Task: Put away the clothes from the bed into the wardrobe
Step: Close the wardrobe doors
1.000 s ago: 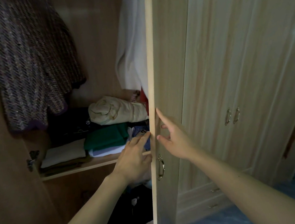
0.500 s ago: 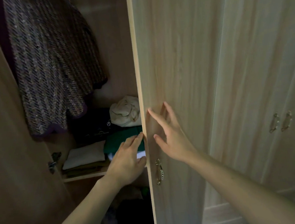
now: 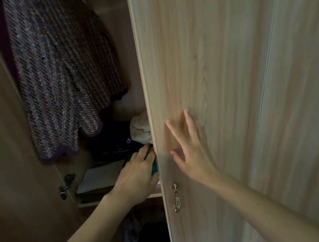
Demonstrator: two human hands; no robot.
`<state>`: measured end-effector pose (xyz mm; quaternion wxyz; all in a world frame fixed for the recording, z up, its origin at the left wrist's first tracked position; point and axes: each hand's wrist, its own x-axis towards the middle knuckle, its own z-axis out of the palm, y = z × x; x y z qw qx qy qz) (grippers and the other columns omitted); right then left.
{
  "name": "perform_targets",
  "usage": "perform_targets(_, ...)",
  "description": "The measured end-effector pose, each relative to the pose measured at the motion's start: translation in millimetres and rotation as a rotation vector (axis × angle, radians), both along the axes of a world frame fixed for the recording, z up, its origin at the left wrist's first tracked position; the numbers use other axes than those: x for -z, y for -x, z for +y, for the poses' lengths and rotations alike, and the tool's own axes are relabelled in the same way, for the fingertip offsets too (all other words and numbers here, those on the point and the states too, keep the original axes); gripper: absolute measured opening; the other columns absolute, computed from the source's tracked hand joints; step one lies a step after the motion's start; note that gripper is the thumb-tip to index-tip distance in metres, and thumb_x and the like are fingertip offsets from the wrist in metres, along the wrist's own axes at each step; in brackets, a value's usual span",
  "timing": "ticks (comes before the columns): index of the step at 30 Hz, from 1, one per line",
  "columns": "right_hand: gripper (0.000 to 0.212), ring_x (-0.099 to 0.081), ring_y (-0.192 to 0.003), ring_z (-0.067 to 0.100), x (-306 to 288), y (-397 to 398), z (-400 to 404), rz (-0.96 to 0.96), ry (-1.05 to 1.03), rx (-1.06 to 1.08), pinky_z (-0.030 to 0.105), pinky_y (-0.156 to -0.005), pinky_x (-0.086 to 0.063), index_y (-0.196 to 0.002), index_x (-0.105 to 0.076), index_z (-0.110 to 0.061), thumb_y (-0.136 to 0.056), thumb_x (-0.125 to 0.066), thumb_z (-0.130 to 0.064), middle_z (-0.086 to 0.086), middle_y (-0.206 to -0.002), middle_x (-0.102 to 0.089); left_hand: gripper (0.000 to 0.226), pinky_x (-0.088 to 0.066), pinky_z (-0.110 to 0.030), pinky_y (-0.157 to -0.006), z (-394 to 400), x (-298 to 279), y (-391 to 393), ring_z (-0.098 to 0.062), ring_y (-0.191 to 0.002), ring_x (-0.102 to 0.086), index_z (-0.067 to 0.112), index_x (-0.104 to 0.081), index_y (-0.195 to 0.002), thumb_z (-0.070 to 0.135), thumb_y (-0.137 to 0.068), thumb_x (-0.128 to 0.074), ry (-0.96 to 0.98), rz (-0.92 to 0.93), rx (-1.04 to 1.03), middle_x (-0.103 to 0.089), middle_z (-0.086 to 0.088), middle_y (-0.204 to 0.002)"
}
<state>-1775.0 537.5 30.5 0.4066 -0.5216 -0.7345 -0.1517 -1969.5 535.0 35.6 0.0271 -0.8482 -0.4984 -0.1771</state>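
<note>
At far left the left door (image 3: 13, 153) stands swung wide. A tweed coat (image 3: 62, 77) hangs above the shelf (image 3: 96, 202), where the folded clothes (image 3: 103, 174) lie stacked. The left hand (image 3: 138, 174), fingers straight, reaches in beside the right door (image 3: 197, 59) edge, touching the green piece (image 3: 153, 164). The right hand (image 3: 190, 153) presses flat, fingers spread, above the handle (image 3: 176, 196). To shut well, likely draw the left fingers clear first, then push steadily.
</note>
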Motion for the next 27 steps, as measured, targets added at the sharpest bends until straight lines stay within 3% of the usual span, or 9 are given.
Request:
perform_targets(4,0.102,0.012,-0.152,0.027,-5,3,8,-0.007,0.003,0.038,0.062,-0.118,-0.015,-0.156,-0.01,-0.039,-0.082,-0.078,-0.025,0.007,-0.164,0.016,0.065,-0.042,-0.04,-0.109,14,-7,1,-0.025,-0.141,-0.03,0.02,-0.026,-0.154,0.039,-0.096,-0.049,-0.039,0.051,0.004,-0.009,-0.001,-0.164)
perform_targets(8,0.112,0.014,-0.151,0.027,-11,9,22,-0.01,0.022,0.089,0.064,-0.117,-0.018,-0.155,-0.007,-0.043,-0.076,-0.083,-0.028,0.005,-0.164,0.02,0.07,-0.039,-0.042,-0.112,30,-8,8,-0.027,-0.144,-0.025,0.022,-0.018,-0.156,0.035,-0.095,-0.051,-0.011,0.085,0.002,0.001,0.0,-0.165)
perform_targets(15,0.111,0.012,-0.151,0.032,-12,19,43,-0.082,0.034,0.228,0.065,-0.116,-0.018,-0.155,-0.001,-0.042,-0.078,-0.08,-0.037,0.009,-0.164,0.016,0.078,-0.036,-0.042,-0.113,55,-1,16,-0.028,-0.146,-0.021,0.02,-0.005,-0.158,0.035,-0.097,-0.051,0.048,0.037,0.041,0.004,-0.002,-0.165)
perform_targets(21,0.111,0.005,-0.151,0.035,-11,21,61,-0.104,0.023,0.299,0.065,-0.112,-0.025,-0.156,-0.01,-0.038,-0.072,-0.083,-0.042,0.012,-0.165,0.009,0.083,-0.029,-0.037,-0.115,76,3,11,-0.03,-0.149,-0.017,0.019,0.001,-0.158,0.036,-0.097,-0.053,0.112,-0.068,0.069,0.004,-0.007,-0.166)
perform_targets(27,0.123,0.015,-0.15,0.035,-10,26,82,-0.141,0.095,0.367,0.068,-0.113,-0.02,-0.156,0.003,-0.039,-0.069,-0.084,-0.045,0.011,-0.163,0.019,0.088,-0.029,-0.037,-0.115,102,11,12,-0.028,-0.149,-0.019,0.021,0.003,-0.158,0.037,-0.094,-0.056,0.13,-0.124,0.075,0.0,-0.006,-0.166)
